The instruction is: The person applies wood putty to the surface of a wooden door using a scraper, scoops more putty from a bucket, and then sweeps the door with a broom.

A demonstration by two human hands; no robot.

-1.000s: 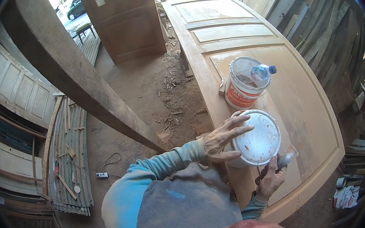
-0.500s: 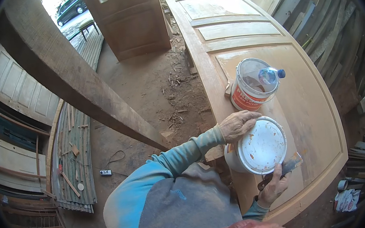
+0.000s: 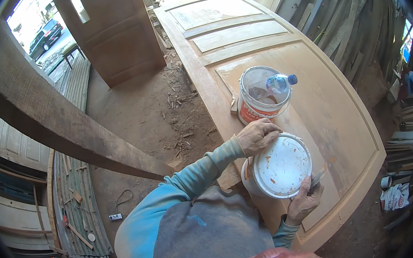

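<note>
Left hand [image 3: 258, 137], earlier splayed, now curled on white lid [image 3: 282, 165]; right hand [image 3: 304, 202] around scraper [image 3: 318, 176]

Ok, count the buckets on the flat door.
2: the near bucket, under the white lid between the left hand and right hand; and the far bucket, just beyond it, with a bottle at its mouth. No third shows.

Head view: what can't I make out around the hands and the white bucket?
All in the head view:
- White bucket: contents hidden by the white lid.
- Scraper: handle hidden by the right hand.
- Left hand: any grip under the rim hidden by the lid.
- Brown door: top cut off by the picture's upper edge.
</note>
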